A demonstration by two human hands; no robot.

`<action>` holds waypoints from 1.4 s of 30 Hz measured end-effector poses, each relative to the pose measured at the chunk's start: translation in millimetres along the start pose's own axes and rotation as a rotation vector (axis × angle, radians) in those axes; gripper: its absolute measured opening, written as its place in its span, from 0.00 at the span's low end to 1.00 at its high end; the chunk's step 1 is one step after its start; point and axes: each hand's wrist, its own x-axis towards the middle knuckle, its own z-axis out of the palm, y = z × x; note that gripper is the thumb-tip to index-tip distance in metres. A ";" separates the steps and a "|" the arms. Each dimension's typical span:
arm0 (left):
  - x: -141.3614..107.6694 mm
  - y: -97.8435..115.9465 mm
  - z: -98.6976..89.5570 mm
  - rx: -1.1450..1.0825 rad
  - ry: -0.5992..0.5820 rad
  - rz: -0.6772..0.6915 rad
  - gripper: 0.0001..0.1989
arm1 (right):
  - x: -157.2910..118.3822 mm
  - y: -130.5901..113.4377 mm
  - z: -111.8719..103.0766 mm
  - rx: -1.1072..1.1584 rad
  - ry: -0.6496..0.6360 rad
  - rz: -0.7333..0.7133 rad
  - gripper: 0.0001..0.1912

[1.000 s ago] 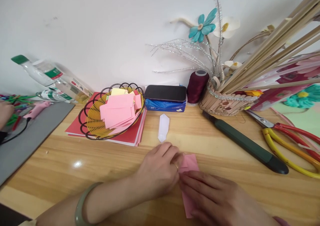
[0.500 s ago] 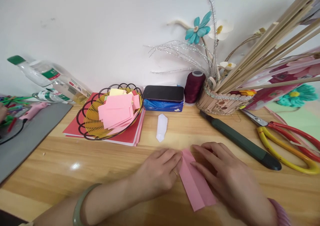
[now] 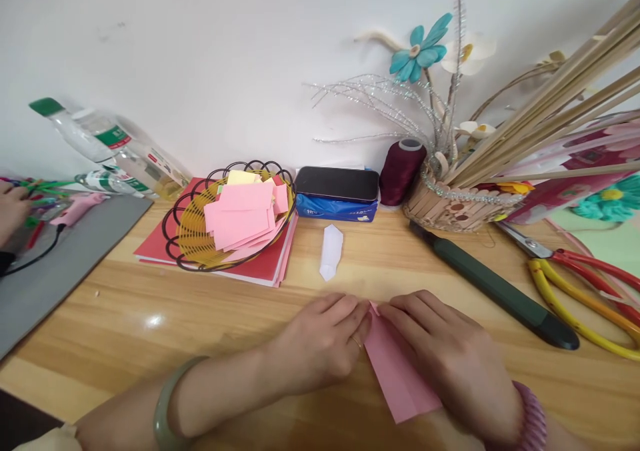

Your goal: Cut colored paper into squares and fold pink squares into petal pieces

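Pressing down on a pink paper strip lying flat on the wooden tabletop, with the left hand at the strip's left edge and the right hand over its right side. Left fingers curled close together, tips meeting the strip's far corner; ring on one finger, pale green bangle on that wrist. Right fingers lightly spread and laid flat across the paper, tips at the same far corner, almost touching the left fingertips; pink band on that wrist. Held nothing aloft, pinched nothing clear of the surface; strip angled, its near end poking out below the right palm.

Lay just beyond the strip: a small folded white paper piece, apart from both hands. Sat farther back and left of the strip: a yellow wire basket with pink paper slips inside, resting on red and pink sheets. Stood behind the white piece: a dark phone on a blue tissue pack, then a maroon thread spool to the right. Rested right of the strip: a dark green utility knife, well apart, and beyond it red and yellow scissors. Leaned behind the knife: a craft-stick holder full of sticks and paper flowers. Showed far left of the strip: plastic bottles, a grey mat, and another person's hand at the edge.
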 end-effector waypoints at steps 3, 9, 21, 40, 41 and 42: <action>0.4 -0.4 1.2 0.000 -0.004 -0.009 0.17 | -2.7 1.8 1.5 0.022 -0.015 -0.039 0.16; -1.4 -0.1 2.1 -0.042 -0.002 -0.035 0.15 | -3.0 3.0 -1.6 0.045 -0.056 -0.055 0.15; -3.6 3.3 12.9 -0.189 -0.064 -0.172 0.10 | -11.9 4.3 6.0 0.142 -0.028 -0.035 0.17; -7.0 3.0 10.5 -0.114 -0.075 -0.114 0.09 | -14.2 5.9 8.5 0.169 -0.036 -0.073 0.16; -6.9 2.7 10.2 -0.116 -0.074 -0.109 0.09 | -14.0 5.9 8.5 0.164 -0.033 -0.071 0.16; -6.9 2.5 9.8 -0.119 -0.078 -0.107 0.09 | -14.1 5.8 8.6 0.161 -0.030 -0.070 0.17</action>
